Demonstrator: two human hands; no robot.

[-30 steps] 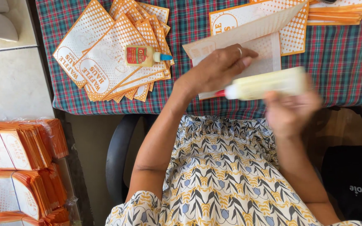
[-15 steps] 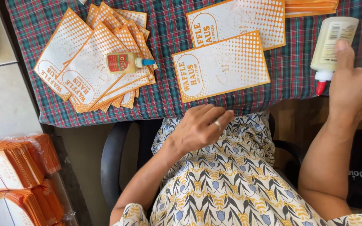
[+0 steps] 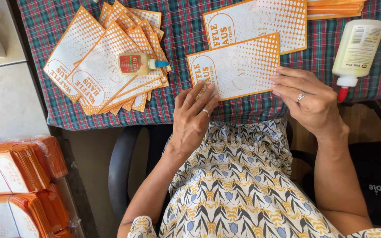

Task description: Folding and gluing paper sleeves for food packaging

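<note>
— Where are your hands just now?

— Both are on the near paper sleeve [image 3: 237, 66], the orange-dotted one lying flat on the plaid tablecloth [image 3: 186, 105] right at the table's near edge; my left hand [image 3: 193, 117] rests its fingertips on the sleeve's lower left corner, fingers spread and flat; my right hand [image 3: 307, 99] lays its fingers against the sleeve's right edge, also loose and extended; neither hand is closed around anything, they only press and touch.

— So the sleeve sits between them?

— Yes; it spans the gap from my left fingertips to my right ones, and it overlaps a second sleeve [image 3: 261, 20] of the same kind lying just beyond it.

— And the glue?

— The big white glue bottle [image 3: 357, 48] lies on the cloth just to the right of my right hand, red tip pointing towards me, apart from my fingers; a small glue bottle [image 3: 140, 64] with a blue cap rests on the fanned pile of finished sleeves [image 3: 98, 66] well to my left; bundles of orange sleeves [image 3: 18, 176] sit lower down at the far left.
</note>
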